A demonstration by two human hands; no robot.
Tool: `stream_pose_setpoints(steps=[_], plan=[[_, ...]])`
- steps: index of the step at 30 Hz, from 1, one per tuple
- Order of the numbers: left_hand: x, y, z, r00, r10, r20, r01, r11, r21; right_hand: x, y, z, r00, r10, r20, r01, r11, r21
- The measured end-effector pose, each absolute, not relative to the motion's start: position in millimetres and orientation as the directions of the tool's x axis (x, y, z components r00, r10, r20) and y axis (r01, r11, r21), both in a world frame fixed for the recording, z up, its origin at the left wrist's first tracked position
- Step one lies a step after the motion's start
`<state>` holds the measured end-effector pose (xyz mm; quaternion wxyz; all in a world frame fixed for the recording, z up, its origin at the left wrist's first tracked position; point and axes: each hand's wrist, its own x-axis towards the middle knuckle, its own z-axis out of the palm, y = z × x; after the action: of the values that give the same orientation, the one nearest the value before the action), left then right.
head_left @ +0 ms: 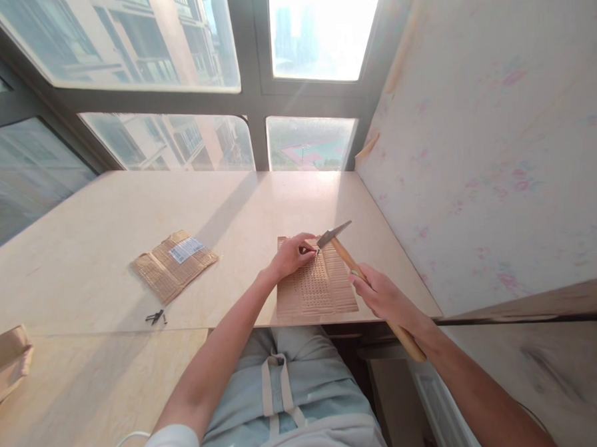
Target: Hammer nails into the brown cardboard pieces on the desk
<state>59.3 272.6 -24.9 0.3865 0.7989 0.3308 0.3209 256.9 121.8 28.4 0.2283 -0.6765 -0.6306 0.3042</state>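
Note:
My right hand (377, 291) is wrapped round the wooden handle of a hammer (347, 255), whose metal head hangs just over the fingertips of my other hand. With thumb and finger pinched, my left hand (294, 254) holds a small dark nail (317, 252) at the upper part of a piece of corrugated cardboard (339, 295). Rows of small holes or marks cover the cardboard's middle. Whether the hammer head touches the nail I cannot tell.
A folded brown packet (166, 274) with a white label (186, 249) lies to the left. Several dark nails (156, 318) are near the sill's front edge. An open cardboard box (6, 362) stands far left. Windows rise behind; a flowered wall (484, 140) borders the right.

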Motion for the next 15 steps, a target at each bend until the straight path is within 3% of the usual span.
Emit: stream_pose_setpoints(steps=[5, 9, 12, 15], plan=[[55, 275, -22, 0.583, 0.761, 0.284, 0.342, -0.547, 0.764, 259, 119, 34, 0.046, 0.986, -0.16, 0.656, -0.151, -0.74], [31, 266, -4, 0.522, 0.76, 0.388, 0.36, -0.608, 0.707, 257, 115, 37, 0.048, 0.984, -0.174, 0.632, -0.165, -0.757], [-12, 250, 6, 0.318, 0.833, 0.452, 0.42, -0.551, 0.721, 256, 109, 36, 0.045, 0.982, -0.185, 0.605, -0.174, -0.777], [-75, 226, -3, 0.013, 0.911, 0.412, 0.55, -0.35, 0.758, 256, 104, 32, 0.022, 0.978, -0.205, 0.538, -0.185, -0.822]])
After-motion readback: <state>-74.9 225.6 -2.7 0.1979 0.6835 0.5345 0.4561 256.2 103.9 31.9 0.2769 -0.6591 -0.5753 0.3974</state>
